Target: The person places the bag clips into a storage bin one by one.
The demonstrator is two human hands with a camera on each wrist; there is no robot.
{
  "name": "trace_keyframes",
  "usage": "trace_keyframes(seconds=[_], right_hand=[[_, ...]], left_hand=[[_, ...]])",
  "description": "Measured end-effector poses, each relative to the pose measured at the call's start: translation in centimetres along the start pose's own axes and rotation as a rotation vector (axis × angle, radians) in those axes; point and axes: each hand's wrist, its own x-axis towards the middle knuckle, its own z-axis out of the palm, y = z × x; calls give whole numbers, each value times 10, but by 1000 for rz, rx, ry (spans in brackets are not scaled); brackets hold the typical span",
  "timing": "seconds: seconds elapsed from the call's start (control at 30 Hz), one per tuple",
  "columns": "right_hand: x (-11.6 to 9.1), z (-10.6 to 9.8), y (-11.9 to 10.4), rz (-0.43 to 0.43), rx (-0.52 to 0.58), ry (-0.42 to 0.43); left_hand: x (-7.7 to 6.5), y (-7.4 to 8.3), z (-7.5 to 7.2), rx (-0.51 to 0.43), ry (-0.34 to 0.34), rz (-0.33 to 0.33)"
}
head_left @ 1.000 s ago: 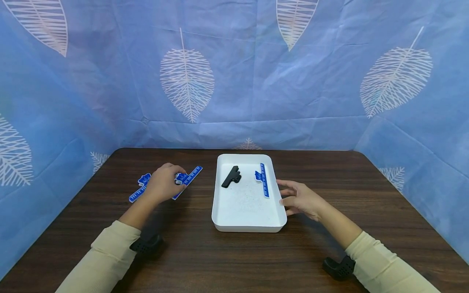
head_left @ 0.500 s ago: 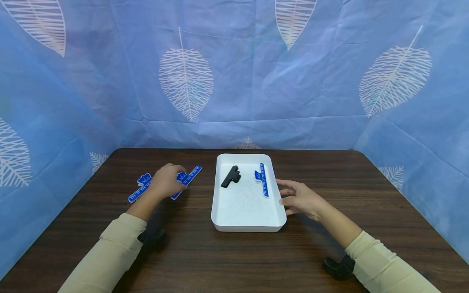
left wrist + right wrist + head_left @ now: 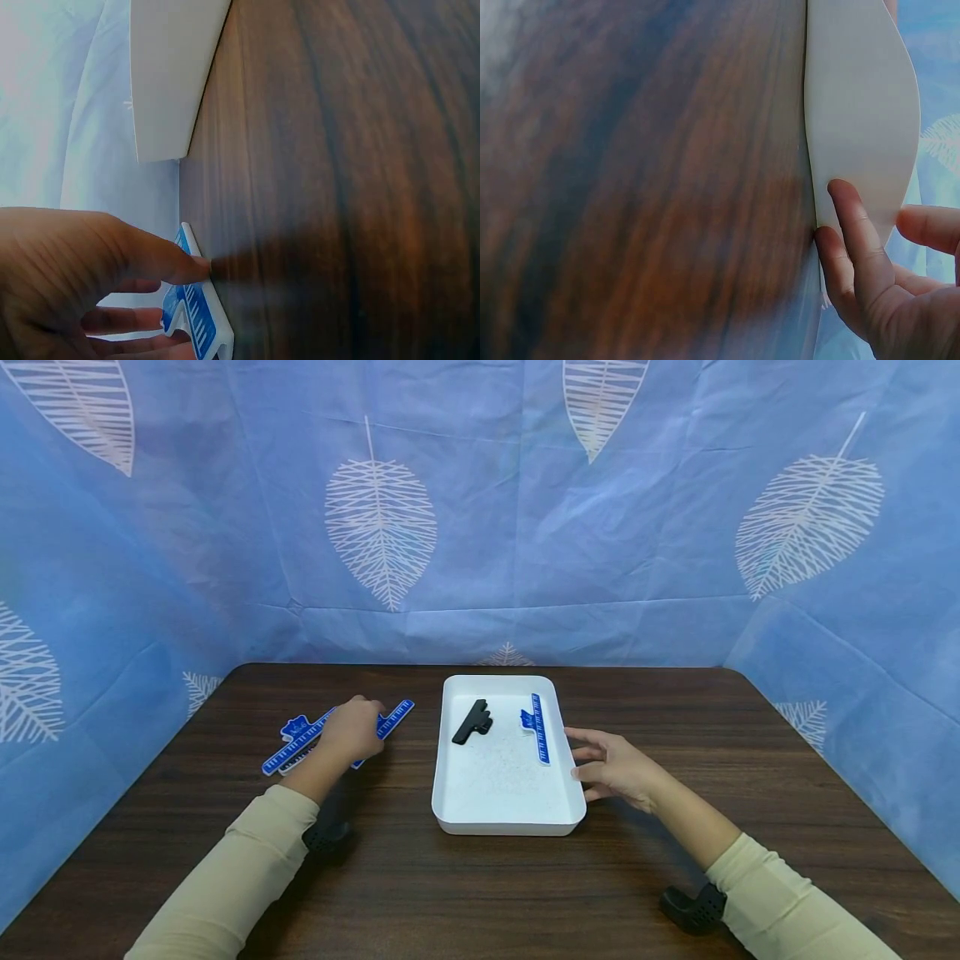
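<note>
Hidden: On my remote feed, the left hand [image 3: 351,731] masked the middle of a blue-and-white ruler-barred clip [image 3: 396,717] on the dark wood-grain table [image 3: 652,710].
Left grip: Thumb touched the clip's edge, fingers opposite; I could not tell whether they pinched.
Right grip: The right hand [image 3: 615,768] spread loosely, fingers touching the white rectangular tray [image 3: 506,795].
Tray: It held a black clip [image 3: 473,722] and another blue-and-white clip [image 3: 540,730].

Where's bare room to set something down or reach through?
Free: near end of the white tray, in front of its black clip and blue clip; table in front of the tray, between the sleeves; table right of the right grip. Crowded: left side, blue clips about the left grip; tray's right wall, touched by the right grip.
</note>
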Motion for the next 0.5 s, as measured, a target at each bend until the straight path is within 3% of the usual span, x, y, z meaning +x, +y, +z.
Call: trace_keyframes(seconds=[0.5], right_hand=[[1, -1, 0, 2, 0, -3]], left_hand=[[0, 0, -2, -21, -7, 8]])
